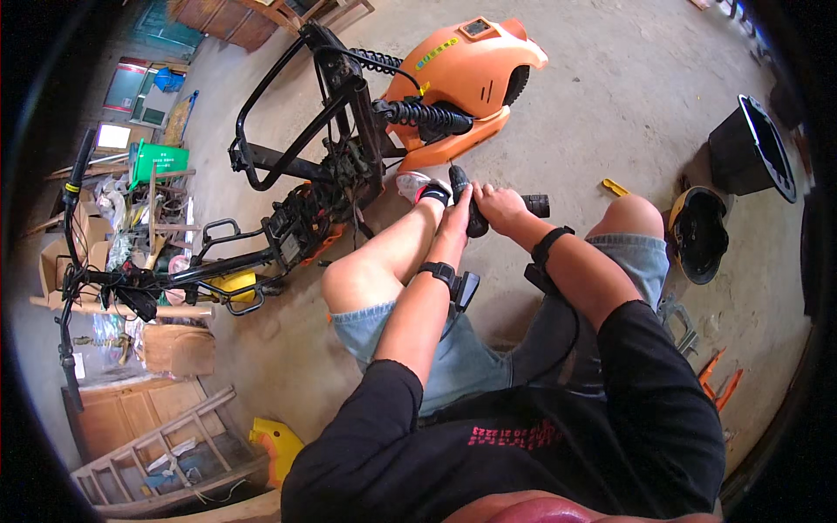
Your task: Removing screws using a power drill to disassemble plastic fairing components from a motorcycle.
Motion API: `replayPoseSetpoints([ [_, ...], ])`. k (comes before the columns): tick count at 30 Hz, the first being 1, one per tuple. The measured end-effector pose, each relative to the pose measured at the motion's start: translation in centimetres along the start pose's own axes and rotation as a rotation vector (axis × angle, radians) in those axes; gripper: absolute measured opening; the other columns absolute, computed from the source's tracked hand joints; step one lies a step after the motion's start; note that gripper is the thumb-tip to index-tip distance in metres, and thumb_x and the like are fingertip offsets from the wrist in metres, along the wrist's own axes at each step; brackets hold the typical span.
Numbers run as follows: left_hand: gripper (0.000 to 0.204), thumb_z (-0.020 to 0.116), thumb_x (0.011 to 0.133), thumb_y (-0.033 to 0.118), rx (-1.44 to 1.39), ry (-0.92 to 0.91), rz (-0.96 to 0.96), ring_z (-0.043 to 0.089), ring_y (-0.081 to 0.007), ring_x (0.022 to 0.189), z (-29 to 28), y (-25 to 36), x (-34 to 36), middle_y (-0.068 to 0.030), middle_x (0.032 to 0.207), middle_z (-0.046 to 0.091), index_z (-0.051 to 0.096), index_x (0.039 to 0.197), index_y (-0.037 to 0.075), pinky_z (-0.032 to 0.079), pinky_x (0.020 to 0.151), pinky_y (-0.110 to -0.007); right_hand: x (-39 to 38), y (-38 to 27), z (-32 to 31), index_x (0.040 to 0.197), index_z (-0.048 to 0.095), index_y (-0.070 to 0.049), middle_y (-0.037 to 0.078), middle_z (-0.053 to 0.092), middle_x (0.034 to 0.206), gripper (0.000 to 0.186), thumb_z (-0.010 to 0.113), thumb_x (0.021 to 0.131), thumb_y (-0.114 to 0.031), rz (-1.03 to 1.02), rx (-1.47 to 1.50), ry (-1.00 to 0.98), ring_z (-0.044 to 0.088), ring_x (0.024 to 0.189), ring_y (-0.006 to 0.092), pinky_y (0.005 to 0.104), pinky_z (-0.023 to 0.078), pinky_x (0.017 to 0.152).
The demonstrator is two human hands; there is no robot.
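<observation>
One power drill (477,224), dark casing, partly covered

Gap between fender (466,68) and black bin (737,150)

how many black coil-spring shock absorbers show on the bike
2 visible: one black coil-spring shock absorber beside the rounded orange plastic wheel cover's upper left, and a second one lower down, nearer the person's left hand. Others may be hidden.

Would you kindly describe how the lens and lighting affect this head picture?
In the head view throughout: fisheye curvature, with black corners; a bright white panel at upper left, washed out; soft shadow beside the black tub; left hand and right hand fairly sharp.
</observation>
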State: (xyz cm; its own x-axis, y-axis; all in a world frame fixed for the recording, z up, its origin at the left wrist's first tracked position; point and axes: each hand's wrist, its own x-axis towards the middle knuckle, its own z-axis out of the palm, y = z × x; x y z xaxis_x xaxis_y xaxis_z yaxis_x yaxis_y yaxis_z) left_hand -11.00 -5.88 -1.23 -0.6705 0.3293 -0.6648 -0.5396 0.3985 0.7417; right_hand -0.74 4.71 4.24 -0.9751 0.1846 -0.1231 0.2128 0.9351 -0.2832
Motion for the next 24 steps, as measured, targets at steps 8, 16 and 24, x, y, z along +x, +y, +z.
replayPoseSetpoints([
  [8,0.083,0.065,0.077,0.062,0.077,-0.016,0.007,0.062,-0.0220,0.096,-0.2,0.8,-0.8,-0.0172,0.107,0.064,0.057,0.113,-0.013,0.049,0.082,-0.032,0.3,-0.1,1.0,0.134,0.033,0.001,0.019,0.061,0.105,0.056,0.056,0.083,-0.011,0.031,0.039,0.037,0.066,0.088,0.0324,0.0403,0.054,0.072],
  [16,0.077,0.066,0.081,0.054,0.092,-0.074,0.064,0.061,-0.0227,0.099,-0.8,0.3,1.1,-0.0170,0.112,0.062,0.052,0.121,-0.010,0.048,0.086,-0.032,-0.4,-0.4,1.6,0.135,0.035,0.002,0.014,0.062,0.101,0.060,0.059,0.083,-0.014,0.027,-0.109,0.060,0.067,0.084,0.0248,0.0358,0.055,0.069],
  [24,0.071,0.069,0.083,0.041,-0.058,-0.193,0.046,0.060,-0.0232,0.096,-0.9,1.2,1.1,-0.0149,0.112,0.058,0.043,0.126,-0.008,0.053,0.079,-0.034,-0.3,0.1,2.2,0.137,0.034,0.000,0.011,0.062,0.102,0.061,0.058,0.083,-0.016,0.012,-0.161,0.049,0.067,0.084,0.0242,0.0343,0.054,0.070],
])
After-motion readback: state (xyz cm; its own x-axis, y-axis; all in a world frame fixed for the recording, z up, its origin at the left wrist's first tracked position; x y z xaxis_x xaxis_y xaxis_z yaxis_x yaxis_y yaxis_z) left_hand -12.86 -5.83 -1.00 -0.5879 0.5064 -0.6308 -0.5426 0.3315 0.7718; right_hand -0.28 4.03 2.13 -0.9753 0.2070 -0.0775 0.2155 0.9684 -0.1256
